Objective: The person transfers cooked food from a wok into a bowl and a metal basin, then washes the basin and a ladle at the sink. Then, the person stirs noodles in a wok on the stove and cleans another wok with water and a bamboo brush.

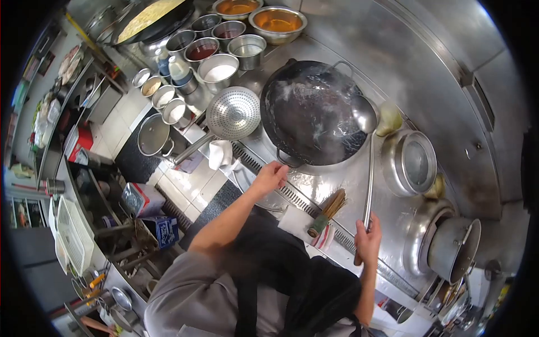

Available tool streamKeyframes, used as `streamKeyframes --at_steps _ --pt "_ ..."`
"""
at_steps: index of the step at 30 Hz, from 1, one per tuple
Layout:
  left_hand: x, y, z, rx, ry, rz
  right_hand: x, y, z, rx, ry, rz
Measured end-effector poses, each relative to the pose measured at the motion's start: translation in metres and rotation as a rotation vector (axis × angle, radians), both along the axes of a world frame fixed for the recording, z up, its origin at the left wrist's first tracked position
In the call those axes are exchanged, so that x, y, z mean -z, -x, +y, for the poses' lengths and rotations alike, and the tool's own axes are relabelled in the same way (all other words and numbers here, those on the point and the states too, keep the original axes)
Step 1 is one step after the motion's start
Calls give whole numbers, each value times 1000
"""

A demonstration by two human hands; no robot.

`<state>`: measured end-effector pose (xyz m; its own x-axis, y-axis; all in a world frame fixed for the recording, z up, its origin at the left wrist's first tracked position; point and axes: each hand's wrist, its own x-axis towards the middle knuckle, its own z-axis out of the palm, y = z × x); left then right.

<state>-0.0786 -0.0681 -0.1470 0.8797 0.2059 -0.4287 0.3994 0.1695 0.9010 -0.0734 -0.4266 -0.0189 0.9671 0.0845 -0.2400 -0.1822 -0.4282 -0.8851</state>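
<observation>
A large black wok [309, 112] with steam and dark, shiny contents sits on the steel stove. My right hand [368, 241] is wrapped round the handle of a long metal ladle [365, 115], whose bowl rests over the wok's right side. Just below the wok's near loop handle is my left hand [271, 177], its fingers curled together; whether they hold anything is too small to tell. A perforated metal strainer [233, 113] lies left of the wok, its handle pointing down-left. Between my hands, a bamboo brush [328, 213] lies by a white cloth [298, 222].
Metal pots of sauces and seasonings [219, 70] crowd the upper left, with orange liquid in two steel bowls [278, 21]. Steel pots [456, 247] stand at the right. Another wok [120, 35] is at the top left. Shelves with a white basket [73, 236] line the left.
</observation>
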Motion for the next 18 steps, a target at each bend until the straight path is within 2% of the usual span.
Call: streamKeyframes --at_steps 3,6,7,10,11,13,15,16,18 --pt "2 33 15 147 -58 15 62 -27 -16 -62 376 -441" --pt "-20 71 36 295 -132 136 73 -48 -5 1 315 -613" --pt "-25 88 44 338 -161 197 66 -49 6 97 74 -375" --pt "-23 141 70 375 -279 348 51 -63 31 165 -152 -183" --pt "-11 167 79 397 -324 369 50 -70 37 116 -204 -223" --pt "49 227 108 457 -420 407 41 -73 65 110 -245 -225" --pt "173 336 134 386 -608 245 25 -69 98 103 -290 -229" --pt "175 371 141 301 -561 418 19 -70 116 35 -317 -257" --pt "165 438 144 -90 -257 817 10 -71 161 -92 -379 -317"
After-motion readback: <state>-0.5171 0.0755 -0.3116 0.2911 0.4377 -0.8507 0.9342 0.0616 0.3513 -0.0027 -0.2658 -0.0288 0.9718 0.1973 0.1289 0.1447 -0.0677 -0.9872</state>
